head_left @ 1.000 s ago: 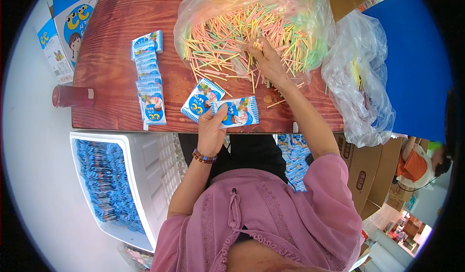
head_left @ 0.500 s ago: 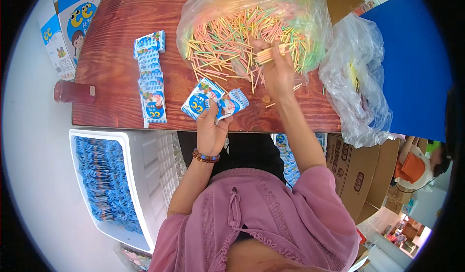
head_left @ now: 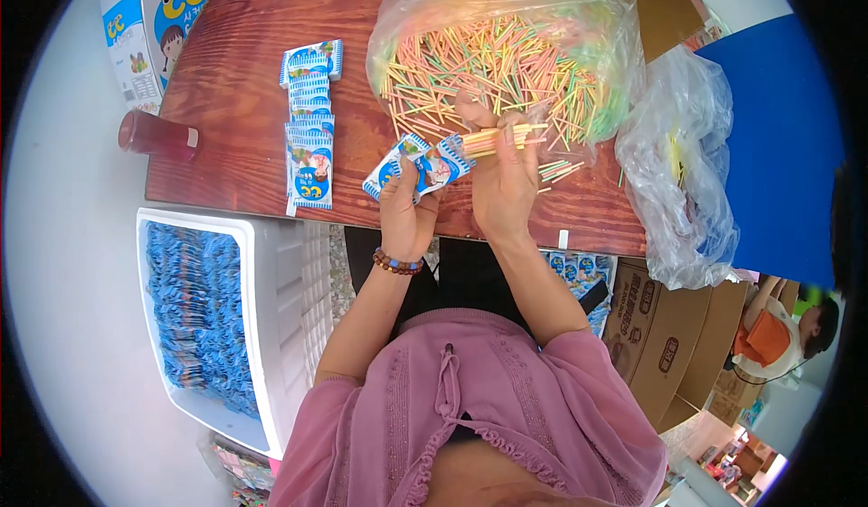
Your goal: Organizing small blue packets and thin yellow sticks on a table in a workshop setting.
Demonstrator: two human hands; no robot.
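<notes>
At centre frame, the left hand [head_left: 409, 213] pinches a blue-and-white packet [head_left: 418, 164] above the wooden table [head_left: 244, 73]. Just right of it, the right hand [head_left: 503, 182] is closed around a bundle of coloured sticks [head_left: 495, 138], touching the packet's mouth, below the clear bag of sticks [head_left: 506, 55].

Taking the wooden table [head_left: 244, 82] as reference: its middle strip, between the row of blue packets [head_left: 310, 123] on the left and the open bag of coloured sticks [head_left: 506, 55] at the far right, is bare wood, easy to reach through. A red bottle [head_left: 155, 135] blocks the left edge, and a crumpled plastic bag [head_left: 687, 164] hangs off the right end.
</notes>
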